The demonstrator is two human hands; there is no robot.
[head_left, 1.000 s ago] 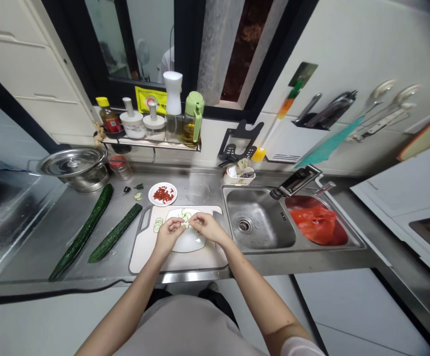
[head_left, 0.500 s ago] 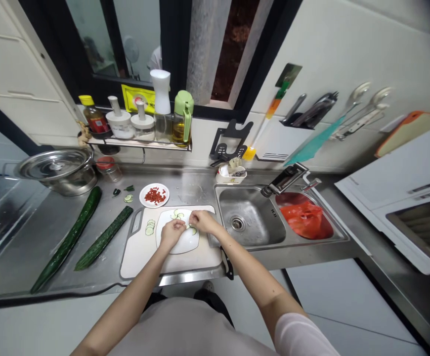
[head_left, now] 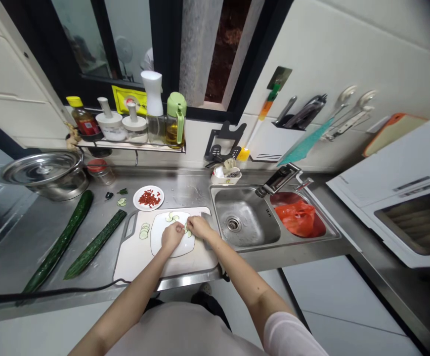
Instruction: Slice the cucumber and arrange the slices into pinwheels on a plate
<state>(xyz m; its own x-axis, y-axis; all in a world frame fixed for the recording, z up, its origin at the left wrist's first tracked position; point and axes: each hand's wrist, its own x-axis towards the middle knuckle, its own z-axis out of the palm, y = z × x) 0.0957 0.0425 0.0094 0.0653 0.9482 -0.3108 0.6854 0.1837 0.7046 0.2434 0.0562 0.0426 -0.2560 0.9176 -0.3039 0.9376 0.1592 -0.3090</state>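
My left hand (head_left: 173,236) is over the white plate (head_left: 158,244), its thumb and forefinger pinched; what they hold, if anything, is too small to make out. Right beside it, my right hand (head_left: 199,226) curls with its fingertips on a cucumber slice (head_left: 188,232) at the plate's right side. More cucumber slices (head_left: 171,217) lie near the plate's far edge. Under the plate is a pale cutting board (head_left: 129,259), bearing a short row of cucumber slices (head_left: 144,231) on its left. A grey blade (head_left: 207,217) shows partly beside my right wrist.
A small dish (head_left: 136,199) of chopped red pieces stands behind the board. Two cucumbers (head_left: 61,242) (head_left: 96,244) lie to the left, near a lidded steel pot (head_left: 63,185). The sink (head_left: 250,232) is on the right, with a red plastic bag (head_left: 296,217) in its smaller basin.
My hands have drawn closer together over the right part of the plate. The whole view has shifted slightly, so the counter things appear further left.
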